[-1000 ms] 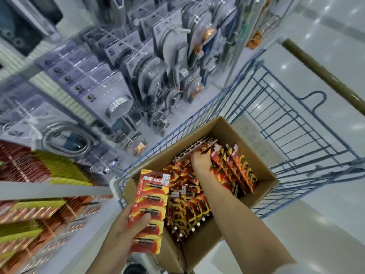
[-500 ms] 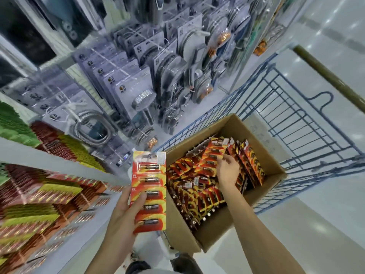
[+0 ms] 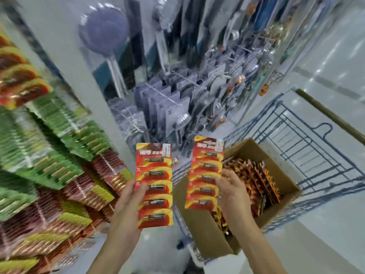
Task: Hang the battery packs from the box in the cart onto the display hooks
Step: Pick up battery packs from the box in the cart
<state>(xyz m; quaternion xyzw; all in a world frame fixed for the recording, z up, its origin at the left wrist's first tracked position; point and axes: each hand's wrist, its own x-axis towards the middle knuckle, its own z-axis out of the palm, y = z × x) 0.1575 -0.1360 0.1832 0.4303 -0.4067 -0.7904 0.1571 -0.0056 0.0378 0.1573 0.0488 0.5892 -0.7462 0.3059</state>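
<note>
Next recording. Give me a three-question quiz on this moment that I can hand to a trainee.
1. True or false: the left hand holds a red-and-yellow carded battery pack.
2. Multiple choice: the brown cardboard box sits A) on the floor; B) in the blue wire cart; C) on a shelf.
3. Short answer: which hand holds the second red-and-yellow battery pack, the one nearer the box?
Key: 1 true; 2 B; 3 the right hand.
</note>
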